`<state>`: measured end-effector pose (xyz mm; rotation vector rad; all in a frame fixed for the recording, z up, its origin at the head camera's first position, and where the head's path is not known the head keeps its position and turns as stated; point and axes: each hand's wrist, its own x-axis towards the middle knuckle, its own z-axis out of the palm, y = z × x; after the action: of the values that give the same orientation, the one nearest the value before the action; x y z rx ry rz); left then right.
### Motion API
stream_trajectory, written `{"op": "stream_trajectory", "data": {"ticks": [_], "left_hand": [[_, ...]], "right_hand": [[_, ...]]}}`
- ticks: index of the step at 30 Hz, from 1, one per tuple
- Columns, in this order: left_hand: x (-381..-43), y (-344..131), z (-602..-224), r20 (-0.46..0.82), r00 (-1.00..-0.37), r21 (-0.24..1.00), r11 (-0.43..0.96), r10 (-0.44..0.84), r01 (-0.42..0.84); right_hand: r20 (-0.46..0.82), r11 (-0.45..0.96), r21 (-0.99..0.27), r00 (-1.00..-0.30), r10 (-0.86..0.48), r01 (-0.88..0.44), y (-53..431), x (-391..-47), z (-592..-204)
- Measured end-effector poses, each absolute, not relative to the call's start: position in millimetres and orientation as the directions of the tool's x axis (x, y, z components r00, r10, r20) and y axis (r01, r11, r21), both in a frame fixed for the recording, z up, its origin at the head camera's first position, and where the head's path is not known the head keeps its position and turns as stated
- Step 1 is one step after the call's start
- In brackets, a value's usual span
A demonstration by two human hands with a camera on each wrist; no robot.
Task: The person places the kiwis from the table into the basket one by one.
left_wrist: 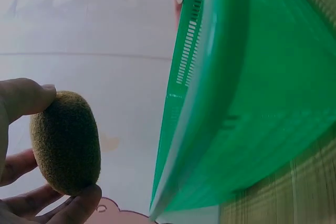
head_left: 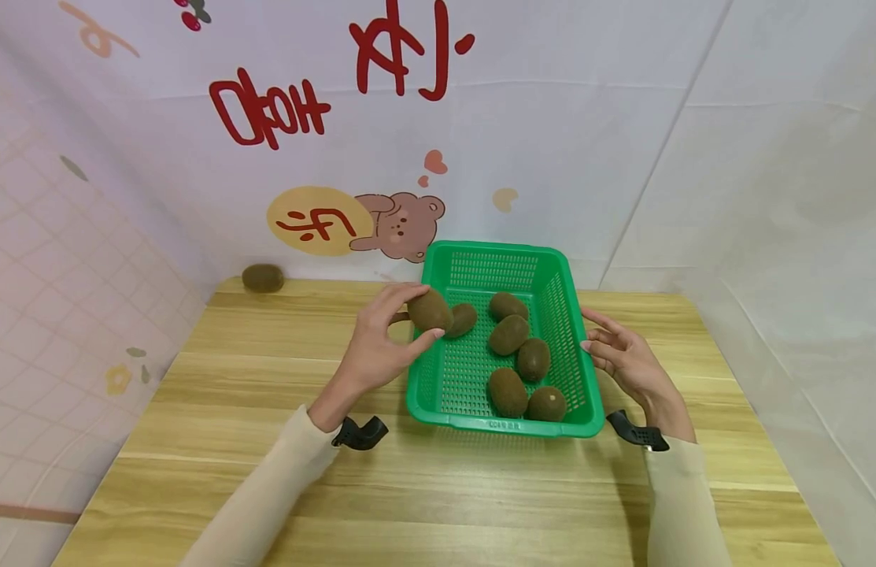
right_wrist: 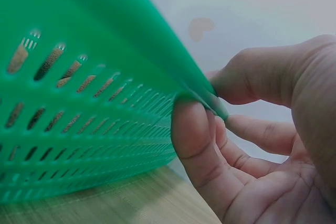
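My left hand (head_left: 381,339) pinches a brown kiwi (head_left: 430,311) between thumb and fingers, above the left rim of a green plastic basket (head_left: 504,428). Seen from the left wrist, this fuzzy kiwi (left_wrist: 65,142) is apart from the basket wall. Several more kiwis lie inside the basket: one kiwi (head_left: 463,320) at the left, the others, such as this kiwi (head_left: 509,335), toward the right side. At the right rim, my right hand (head_left: 625,362) holds the basket's edge, thumb on top and fingers below, as the right wrist view shows.
Another kiwi (head_left: 263,278) lies at the table's far left corner, by the wall. The wooden table (head_left: 267,378) meets white printed cloth (head_left: 551,142) at the back and both sides.
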<state>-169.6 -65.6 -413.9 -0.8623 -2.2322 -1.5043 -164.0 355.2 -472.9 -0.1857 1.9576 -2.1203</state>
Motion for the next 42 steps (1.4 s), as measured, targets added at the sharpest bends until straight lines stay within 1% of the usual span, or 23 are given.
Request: {"op": "stream_trajectory", "data": {"ticks": [5,12,18,28,37,42], "left_hand": [[-165.5,-58.3,-414.2,0.546,-0.765,0.727,0.261,0.342,0.635],[-163.7,-54.8,-416.1,0.483,-0.797,0.735,0.327,0.363,0.594],[-165.7,-60.2,-416.6,0.462,-0.813,0.722,0.382,0.354,0.576],[-176.4,-72.9,-417.7,0.439,-0.840,0.685,0.485,0.320,0.543],[-192.9,-92.3,-423.6,0.376,-0.891,0.708,0.541,0.255,0.453],[-202.9,-104.3,-427.3,0.379,-0.898,0.690,0.579,0.223,0.435]], "right_hand": [[-0.061,-0.080,-0.993,-0.958,-0.279,0.087,355.3,-164.5,-473.2],[-0.058,-0.080,-0.993,-0.958,-0.282,0.084,355.7,-164.1,-473.7],[-0.060,-0.078,-0.993,-0.956,-0.288,0.086,354.9,-165.2,-472.4],[-0.081,-0.051,-0.994,-0.960,-0.267,0.097,354.2,-163.7,-469.5],[-0.086,-0.049,-0.994,-0.961,-0.264,0.102,353.9,-163.3,-468.4],[-0.086,-0.062,-0.992,-0.960,-0.268,0.107,353.9,-163.7,-469.1]]}}
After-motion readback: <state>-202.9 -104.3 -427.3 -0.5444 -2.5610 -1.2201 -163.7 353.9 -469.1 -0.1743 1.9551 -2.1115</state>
